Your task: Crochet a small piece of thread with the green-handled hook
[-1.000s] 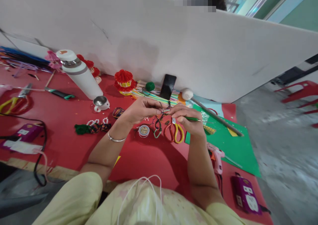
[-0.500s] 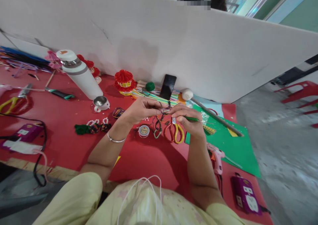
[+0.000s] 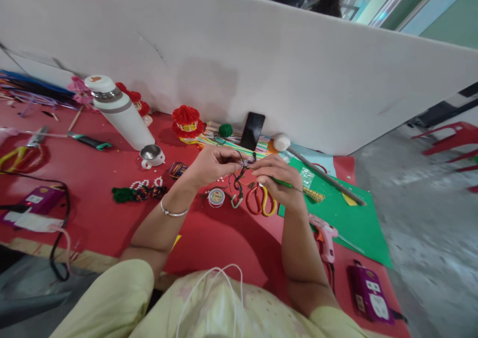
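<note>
Between the fingertips of my left hand (image 3: 213, 165) is a piece of dark, multicoloured yarn work (image 3: 239, 176), pinched and hanging down a little. My right hand (image 3: 280, 178) is closed round a crochet hook with a green handle (image 3: 282, 182), its tip meeting the yarn at my left fingers. Red and yellow-handled scissors (image 3: 261, 201) lie below my right hand. A small round spool (image 3: 216, 197) rests below my left hand, and a ball of variegated yarn (image 3: 178, 169) is left of my left wrist.
A white flask (image 3: 123, 114) and its cup (image 3: 152, 155) stand at left. Beyond my hands are a phone (image 3: 253, 130) and a red-and-yellow ornament (image 3: 186, 124). A pink glue gun (image 3: 324, 236) and a purple power strip (image 3: 371, 292) lie right. A white partition (image 3: 239, 54) closes the back.
My right hand has shifted slightly left and turned, tilting the crochet hook so its handle end points lower to the right. My left hand stays nearly in place, holding the yarn work.
</note>
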A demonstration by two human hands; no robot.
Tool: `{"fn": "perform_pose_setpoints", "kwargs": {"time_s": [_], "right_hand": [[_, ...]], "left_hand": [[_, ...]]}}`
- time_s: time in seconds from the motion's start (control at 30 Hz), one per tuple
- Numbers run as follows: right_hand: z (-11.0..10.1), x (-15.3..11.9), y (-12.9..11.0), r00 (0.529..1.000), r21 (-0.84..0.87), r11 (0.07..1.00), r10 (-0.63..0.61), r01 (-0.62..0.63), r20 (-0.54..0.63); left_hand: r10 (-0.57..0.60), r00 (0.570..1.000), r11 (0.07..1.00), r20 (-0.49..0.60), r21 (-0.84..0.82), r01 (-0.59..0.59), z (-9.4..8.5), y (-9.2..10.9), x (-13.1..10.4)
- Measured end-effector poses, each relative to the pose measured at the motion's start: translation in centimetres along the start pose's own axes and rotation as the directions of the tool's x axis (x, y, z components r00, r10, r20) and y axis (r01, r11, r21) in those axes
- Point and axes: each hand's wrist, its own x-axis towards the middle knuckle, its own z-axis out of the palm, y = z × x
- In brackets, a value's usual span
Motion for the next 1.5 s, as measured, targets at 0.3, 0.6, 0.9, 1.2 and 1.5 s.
{"fn": "perform_pose_setpoints", "kwargs": {"time_s": [0.3,0.6,0.9,1.2,1.5], "right_hand": [[1.7,-0.2,-0.1,0.994,-0.163,0.984,-0.09,0.078,-0.068],[3.0,-0.6,0.5,0.977,-0.184,0.979,-0.119,0.086,-0.177],[3.5,-0.3,0.2,0.956,-0.236,0.965,-0.17,0.112,-0.24],[4.2,-0.7,0.2,0.942,-0.407,0.905,-0.236,0.124,-0.238],[4.7,-1.5,1.0,0.909,-0.549,0.823,-0.328,0.143,-0.256]], "left_hand": [[-0.012,0.999,0.994,-0.053,-0.111,0.006,0.0,0.2,0.2],[-0.025,0.995,0.969,-0.095,-0.247,0.001,0.4,-1.1,0.5],[0.016,0.983,0.967,-0.182,-0.248,-0.062,1.2,-0.7,0.5],[-0.149,0.934,0.905,-0.326,-0.425,-0.004,3.0,-0.6,0.5],[-0.342,0.93,0.757,-0.137,-0.626,0.186,3.4,-0.3,0.3]]}}
